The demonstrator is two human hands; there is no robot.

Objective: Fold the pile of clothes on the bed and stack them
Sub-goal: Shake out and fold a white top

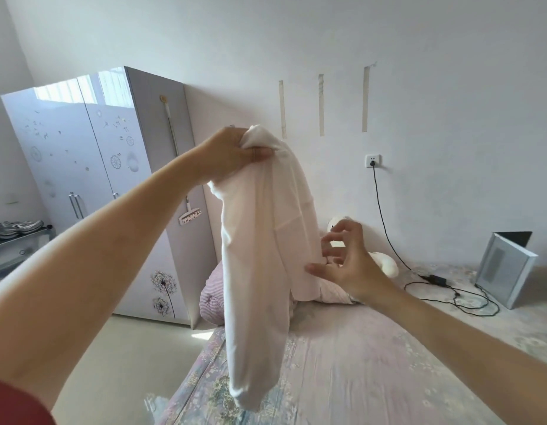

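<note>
The left hand (pixel 232 154) is raised at about 11 o'clock from the frame's middle, its fingers and thumb curled round the bunched top of a white garment (pixel 263 240), which hangs down in long folds over the bed (pixel 373 363), its lower end dangling above the sheet toward 6 o'clock. The right hand (pixel 346 262) sits at 3 o'clock of the garment, fingers spread and loosely bent, the thumb touching or just beside the cloth's right edge; it holds nothing. Behind the garment lie a striped pillow (pixel 212 289) and a white plush toy (pixel 385 262). At 9 o'clock stands a pale wardrobe (pixel 91 167); at 3 o'clock a black cable (pixel 385 228) runs down from a wall socket (pixel 373 161).
</note>
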